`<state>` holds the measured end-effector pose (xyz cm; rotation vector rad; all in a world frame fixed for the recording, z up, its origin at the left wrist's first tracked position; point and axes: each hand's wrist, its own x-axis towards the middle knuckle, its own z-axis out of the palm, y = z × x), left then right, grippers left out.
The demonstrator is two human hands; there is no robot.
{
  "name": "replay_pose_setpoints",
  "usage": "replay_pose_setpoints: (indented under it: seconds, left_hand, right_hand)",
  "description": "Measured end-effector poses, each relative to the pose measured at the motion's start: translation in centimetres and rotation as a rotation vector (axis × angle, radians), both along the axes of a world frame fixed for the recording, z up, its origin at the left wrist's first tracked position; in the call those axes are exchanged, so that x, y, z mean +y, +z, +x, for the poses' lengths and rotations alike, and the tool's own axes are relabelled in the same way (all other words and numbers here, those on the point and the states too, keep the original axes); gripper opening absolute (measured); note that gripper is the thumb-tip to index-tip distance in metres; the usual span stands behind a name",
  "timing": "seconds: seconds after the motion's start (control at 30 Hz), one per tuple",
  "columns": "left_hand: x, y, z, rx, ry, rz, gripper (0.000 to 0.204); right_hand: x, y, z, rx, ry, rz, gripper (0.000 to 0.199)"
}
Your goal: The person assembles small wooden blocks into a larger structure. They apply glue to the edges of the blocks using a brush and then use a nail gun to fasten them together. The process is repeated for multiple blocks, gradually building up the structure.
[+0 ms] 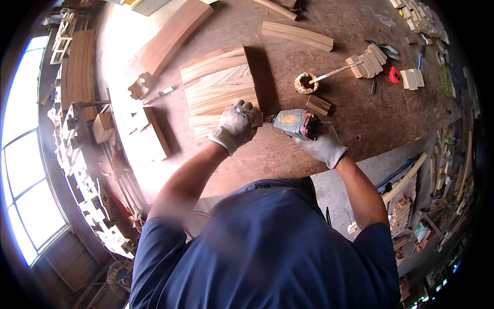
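Observation:
A striped wooden block or box [218,85], seemingly of several glued strips, sits on the workbench in front of me. My left hand [238,123], in a pale work glove, grips its near right corner with curled fingers. In my right hand [325,145], gloved too, is a grey power drill [292,123] with red accents. Its narrow front end points left, close beside the block's near right corner; whether the tip touches the wood I cannot tell. The drill hides most of my right fingers.
Right of the block stand a glue-crusted pot [303,83] with a stick across it and a small wood block [318,105]. Wood strips [369,61], a red tape measure [394,75], a curved board [297,36] and a large plank [175,37] lie farther out on the workbench [329,123].

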<state>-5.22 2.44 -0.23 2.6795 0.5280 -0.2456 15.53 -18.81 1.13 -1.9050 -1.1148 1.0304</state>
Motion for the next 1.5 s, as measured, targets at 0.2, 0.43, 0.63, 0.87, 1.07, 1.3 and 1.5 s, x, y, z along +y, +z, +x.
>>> replay_pose_setpoints:
  seconds: [0.2, 0.43, 0.63, 0.87, 1.07, 1.3, 1.5]
  left_hand:
    - [-0.1, 0.3, -0.4, 0.017, -0.034, 0.048, 0.047]
    - [-2.1, -1.4, -0.3, -0.092, 0.016, 0.201, 0.031]
    - [-3.8, -2.5, 0.8, -0.084, 0.115, 0.150, 0.024]
    - [-4.3, -2.1, 1.0, -0.127, 0.078, 0.224, 0.028]
    - [-3.8, -1.0, 1.2, 0.033, 0.013, 0.105, 0.035]
    - [-4.6, -3.9, 1.9, -0.103, 0.129, 0.068, 0.037]
    - [-3.9, -3.2, 2.9, -0.185, 0.225, -0.017, 0.035]
  right_hand:
    - [0.0, 3.2, 0.5, 0.068, -0.089, 0.074, 0.031]
    - [3.5, 8.0, 1.6, 0.158, -0.105, -0.062, 0.043]
    - [10.4, 12.9, 0.0, 0.074, 0.030, -0.202, 0.025]
    - [17.1, 14.3, -3.2, 0.061, 0.196, -0.299, 0.021]
    - [20.5, 14.3, -5.3, -0.040, 0.329, -0.450, 0.023]
    - [23.5, 14.1, -6.4, -0.338, 0.652, -0.463, 0.037]
    - [26.5, 15.2, -9.2, -0.359, 0.771, -0.585, 0.024]
